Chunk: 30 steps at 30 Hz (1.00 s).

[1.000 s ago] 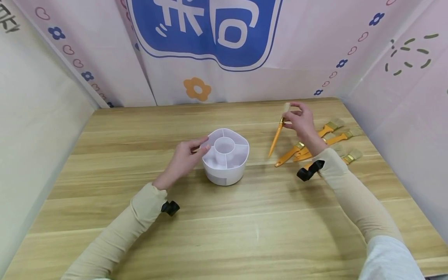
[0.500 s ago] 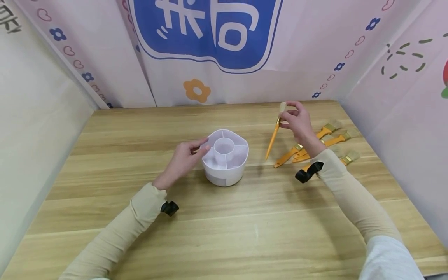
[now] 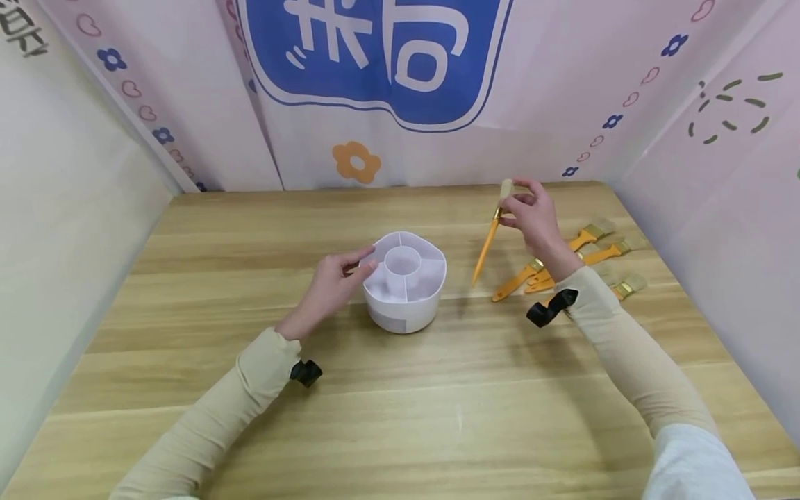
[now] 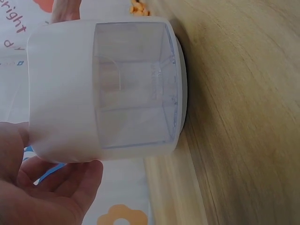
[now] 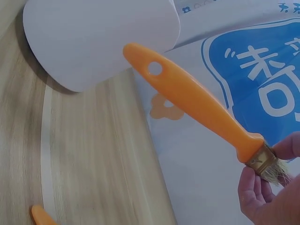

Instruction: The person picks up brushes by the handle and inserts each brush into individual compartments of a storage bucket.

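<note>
A white desk organizer with several compartments around a round middle cup stands upright on the table. My left hand holds it at its left edge, thumb at the rim and fingertips against the outer wall in the left wrist view. A clear window shows low on its side. Right of the organizer, my right hand pinches a paintbrush by its metal band and bristles. Its orange handle slants down and left, with a hole near the end; the bristles are partly hidden by fingers in the right wrist view.
Several orange-handled paintbrushes lie in a loose pile under and beside the right forearm, bristles pointing right. The wooden table is bounded by a printed back sheet and pale side walls.
The brush in my right hand has moved slightly left, toward the organizer, and then stays nearly still. My left hand keeps its hold on the organizer, which stays in place.
</note>
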Motion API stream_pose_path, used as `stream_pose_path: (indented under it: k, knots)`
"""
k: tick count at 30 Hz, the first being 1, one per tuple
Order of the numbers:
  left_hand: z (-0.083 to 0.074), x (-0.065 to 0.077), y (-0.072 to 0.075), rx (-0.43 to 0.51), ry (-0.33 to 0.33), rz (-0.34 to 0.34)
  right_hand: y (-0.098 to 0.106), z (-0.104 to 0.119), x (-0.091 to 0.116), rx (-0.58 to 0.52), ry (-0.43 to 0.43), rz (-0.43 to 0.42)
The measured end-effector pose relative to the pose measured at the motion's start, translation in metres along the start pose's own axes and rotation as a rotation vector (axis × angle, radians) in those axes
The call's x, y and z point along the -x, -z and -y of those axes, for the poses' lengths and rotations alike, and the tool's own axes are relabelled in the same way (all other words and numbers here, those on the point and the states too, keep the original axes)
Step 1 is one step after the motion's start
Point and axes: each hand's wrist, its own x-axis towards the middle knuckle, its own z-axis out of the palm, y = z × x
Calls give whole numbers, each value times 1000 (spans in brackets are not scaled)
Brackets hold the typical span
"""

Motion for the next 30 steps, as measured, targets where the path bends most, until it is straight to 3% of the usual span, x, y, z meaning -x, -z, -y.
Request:
stream_pose_path:
  k: [5,11,30]
  knots:
    - [-1,-1,0,4,-25,-13,-4,3,0,-34,22,18]
    - [1,0,-4,10,-10,-4,-4,3,5,-66,17,20]
    - [-1,1,-4,30,15,-6,-22,25,27,-153,156,124]
